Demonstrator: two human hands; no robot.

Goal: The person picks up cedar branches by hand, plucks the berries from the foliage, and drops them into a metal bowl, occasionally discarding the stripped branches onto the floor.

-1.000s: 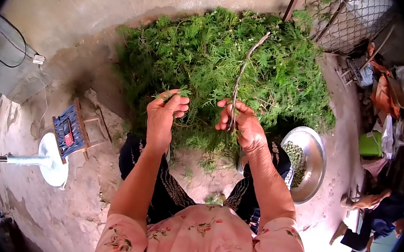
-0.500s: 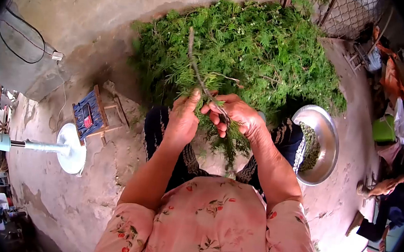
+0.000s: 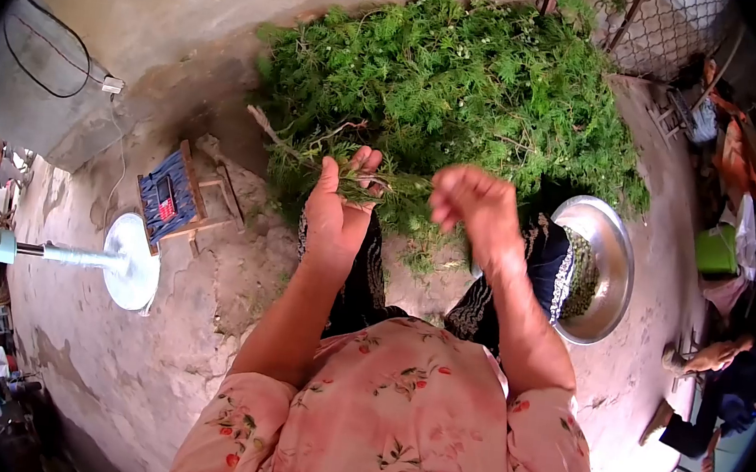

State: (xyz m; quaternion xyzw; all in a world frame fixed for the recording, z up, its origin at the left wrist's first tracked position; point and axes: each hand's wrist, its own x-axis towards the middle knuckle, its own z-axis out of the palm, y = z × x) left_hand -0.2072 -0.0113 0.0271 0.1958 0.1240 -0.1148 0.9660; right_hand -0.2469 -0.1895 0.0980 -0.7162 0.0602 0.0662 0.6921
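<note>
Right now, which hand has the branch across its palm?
The left hand, palm upturned under the branch; the right hand is curled near the leafy tip.

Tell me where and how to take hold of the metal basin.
Grip the metal basin by its rim, probably best from the right: the round edge lies exposed there, while the trouser leg crowds the left side. Keep it level, since small green pieces lie inside.
</note>
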